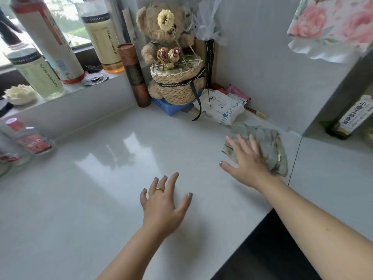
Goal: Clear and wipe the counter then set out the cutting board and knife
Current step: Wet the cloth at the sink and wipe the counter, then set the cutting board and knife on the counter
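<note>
Counter (121, 158) looks mid-wipe: right hand (248, 160) lies flat, fingers spread, pressing the green rag (268, 146) down near the back wall, probably for pressure. Left hand (163, 205) hovers spread, holding nothing. No board or knife visible.

The basket's ribbon (170, 85) reads "BEST WISHES FOR YO".
</note>
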A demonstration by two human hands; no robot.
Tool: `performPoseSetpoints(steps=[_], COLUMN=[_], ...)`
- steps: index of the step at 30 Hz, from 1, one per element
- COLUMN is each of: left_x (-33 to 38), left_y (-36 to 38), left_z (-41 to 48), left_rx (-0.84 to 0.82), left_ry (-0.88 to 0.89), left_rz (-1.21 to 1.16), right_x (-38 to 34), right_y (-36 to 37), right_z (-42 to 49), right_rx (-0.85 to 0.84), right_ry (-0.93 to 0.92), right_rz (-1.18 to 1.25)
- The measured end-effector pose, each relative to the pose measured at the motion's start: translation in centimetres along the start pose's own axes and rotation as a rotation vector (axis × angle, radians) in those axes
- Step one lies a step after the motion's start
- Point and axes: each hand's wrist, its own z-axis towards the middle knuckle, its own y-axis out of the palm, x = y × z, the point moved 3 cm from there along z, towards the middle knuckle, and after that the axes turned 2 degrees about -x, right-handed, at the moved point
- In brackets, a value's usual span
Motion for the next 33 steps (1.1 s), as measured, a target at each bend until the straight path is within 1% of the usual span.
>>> performPoseSetpoints(steps=[2, 3, 4, 6, 8, 10, 13, 16, 18, 21, 25, 29, 33], left_x=[-0.7, -1.2, -1.7, -3.0, -4.6, -6.4, -8.2, -8.0, -6.9, -4.1, -0.1, 2.6, 5.0], left_y=[-0.6, -1.0, -1.3, -2.0, -2.4, -2.6, -2.5, -2.1, -1.4, 0.4, 3.6, 7.7, 12.3], left_z=[-1.2, -2.0, -3.0, -5.1, -7.6, -9.9, -13.4, -17.7, -20.5, -25.2, -33.3, -44.2, -58.6], left_rx=[0.006, 0.012, 0.025, 0.062, 0.061, 0.005, -0.102, -0.239, -0.36, -0.56, -0.761, -0.92, -1.066], left_ry=[0.009, 0.026, 0.054, 0.148, 0.224, 0.29, 0.371, 0.433, 0.494, 0.647, 0.855, 1.005, 1.124], left_rz=[-0.04, -0.058, -0.078, -0.152, -0.276, -0.382, -0.46, -0.533, -0.559, -0.466, -0.338, -0.251, -0.149], right_x=[-3.7, -5.1, -6.2, -7.8, -8.9, -9.8, -11.3, -13.0, -14.0, -14.5, -14.8, -15.5, -16.5], right_y=[1.0, 1.6, 2.2, 3.3, 4.1, 4.9, 5.8, 6.7, 6.9, 6.9, 7.8, 9.4, 12.7], right_z=[-4.6, -6.8, -9.1, -13.5, -18.0, -22.7, -30.4, -37.9, -42.4, -49.4, -60.0, -73.2, -89.6], right_rx=[0.083, 0.104, 0.104, 0.08, 0.063, 0.086, 0.182, 0.227, 0.245, 0.346, 0.502, 0.762, 1.015], right_ry=[-0.067, -0.065, -0.031, 0.1, 0.211, 0.302, 0.479, 0.642, 0.736, 0.857, 1.017, 1.206, 1.396], right_rz=[0.206, 0.291, 0.373, 0.54, 0.628, 0.653, 0.683, 0.732, 0.713, 0.698, 0.711, 0.746, 0.699])
